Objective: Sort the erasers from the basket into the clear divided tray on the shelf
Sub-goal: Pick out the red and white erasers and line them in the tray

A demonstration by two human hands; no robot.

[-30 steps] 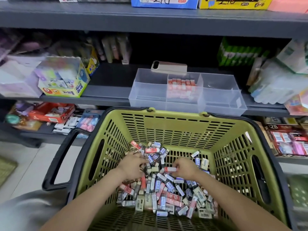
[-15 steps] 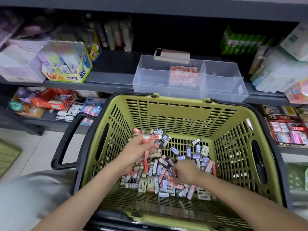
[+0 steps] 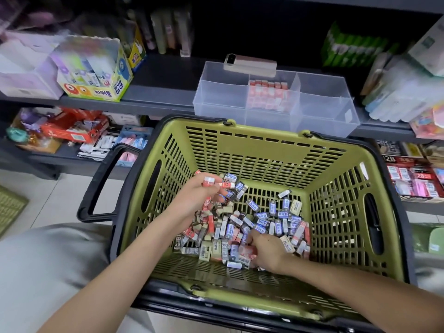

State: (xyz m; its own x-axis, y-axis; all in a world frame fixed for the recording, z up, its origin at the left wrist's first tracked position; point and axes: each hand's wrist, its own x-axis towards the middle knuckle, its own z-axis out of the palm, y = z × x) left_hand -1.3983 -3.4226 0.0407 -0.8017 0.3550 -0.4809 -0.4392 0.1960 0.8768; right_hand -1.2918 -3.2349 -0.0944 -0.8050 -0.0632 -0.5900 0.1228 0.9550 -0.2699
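Erasers (image 3: pixel 252 227) lie heaped on the basket (image 3: pixel 264 131) floor at frame centre. At the pile's near edge my right hand (image 3: pixel 266 253) curls round a few red-sleeved ones, and a careless scoop may drag blue or beige ones along. Left of centre and higher, my left hand (image 3: pixel 194 195) grips a bundle of red erasers (image 3: pixel 209 182) that may slip during the lift. At upper centre, the clear divided tray (image 3: pixel 221 97) holds red only in its middle compartment, so misaimed drops would mix the sort.

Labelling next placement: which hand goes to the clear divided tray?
Left. Left hand is raised, gripping red erasers, nearer the clear divided plastic tray; right hand is low in the eraser pile.
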